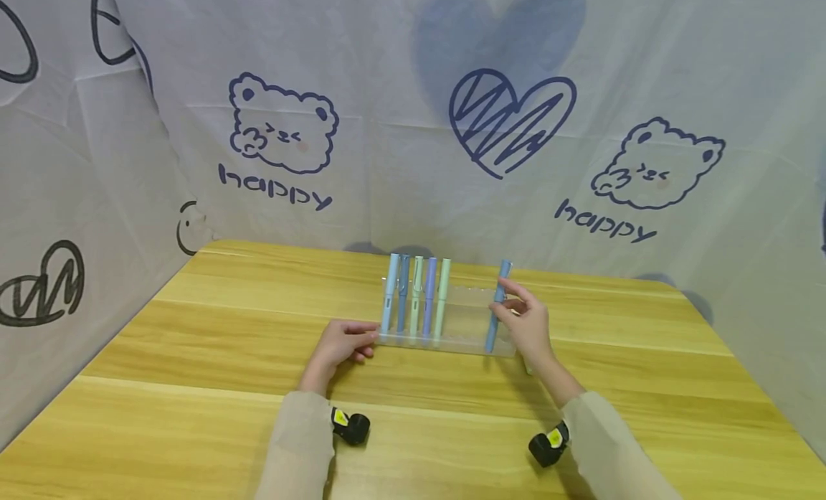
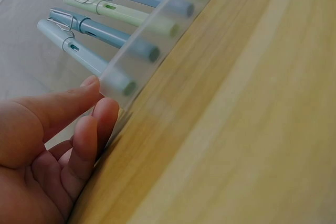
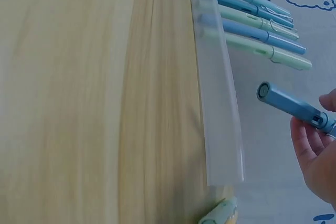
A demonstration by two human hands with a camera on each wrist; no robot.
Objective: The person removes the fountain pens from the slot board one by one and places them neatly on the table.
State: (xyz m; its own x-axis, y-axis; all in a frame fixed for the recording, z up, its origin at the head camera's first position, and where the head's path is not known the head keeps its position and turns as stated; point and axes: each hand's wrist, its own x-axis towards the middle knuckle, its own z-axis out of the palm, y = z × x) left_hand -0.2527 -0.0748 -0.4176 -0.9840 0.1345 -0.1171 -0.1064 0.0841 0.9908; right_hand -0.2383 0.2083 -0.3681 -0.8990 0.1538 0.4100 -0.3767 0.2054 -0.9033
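A clear pen holder [image 1: 466,335] stands on the wooden table [image 1: 193,385], with several pastel pens [image 1: 416,292] upright in its left half. My left hand [image 1: 371,338] pinches the holder's left end. In the left wrist view the thumb and fingers [image 2: 107,111] touch the clear wall [image 2: 157,40] beside the light blue pen [image 2: 84,51]. My right hand [image 1: 506,299] grips a blue pen [image 1: 498,306] and holds it upright at the holder's right end. In the right wrist view this blue pen [image 3: 286,103] hovers just off the holder [image 3: 218,103], pinched in my right hand [image 3: 315,116].
A mint-green pen end [image 3: 220,213] lies on the table by the holder's right end, partly hidden under my right hand. A printed cloth backdrop [image 1: 413,127] closes in the table at the back and both sides. Black wrist cameras [image 1: 351,427] sit on both sleeves.
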